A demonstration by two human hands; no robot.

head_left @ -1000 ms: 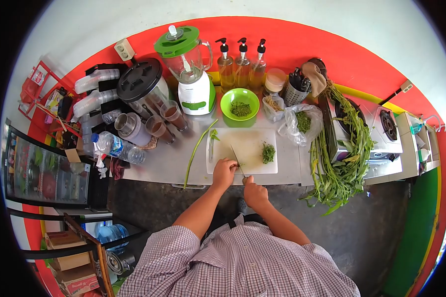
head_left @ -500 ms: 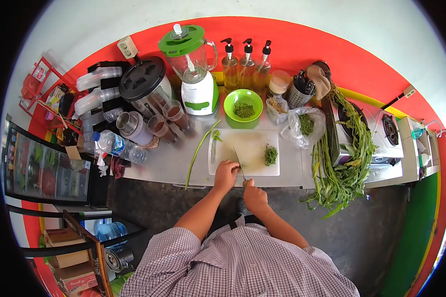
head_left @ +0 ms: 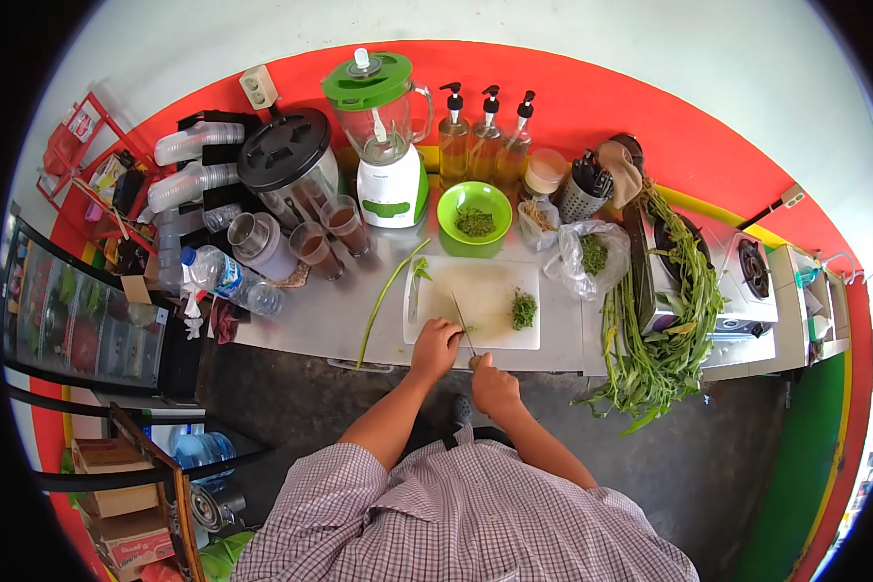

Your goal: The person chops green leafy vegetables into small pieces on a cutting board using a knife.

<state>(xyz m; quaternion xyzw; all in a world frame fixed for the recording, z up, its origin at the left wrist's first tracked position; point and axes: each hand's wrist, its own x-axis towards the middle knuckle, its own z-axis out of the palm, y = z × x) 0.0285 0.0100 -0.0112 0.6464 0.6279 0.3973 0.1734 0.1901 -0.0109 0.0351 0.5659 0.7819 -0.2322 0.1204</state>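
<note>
My right hand [head_left: 495,386] is wrapped round the handle of a knife [head_left: 463,322], its blade slanting up and left over the white cutting board [head_left: 429,315]. Close against the left side of the blade, my left hand [head_left: 436,349] is closed at the board's front edge; what its fingers hold is hidden. A small heap of chopped greens [head_left: 524,309] lies on the board's right side. At the upper left of the board is a leafy sprig [head_left: 420,270]. One long green stem [head_left: 388,306] rests on the counter left of the board.
Behind the board stand a green bowl [head_left: 500,199] of chopped greens, a blender [head_left: 388,184] and several pump bottles [head_left: 482,145]. Right are a plastic bag of greens [head_left: 592,254] and long leafy stalks [head_left: 660,359] hanging over the counter edge. A water bottle [head_left: 231,279] leans left.
The whole view has shifted slightly as the head moved. Both hands stay at the front of the board, the right still on the knife; the chopped heap looks about the same.
</note>
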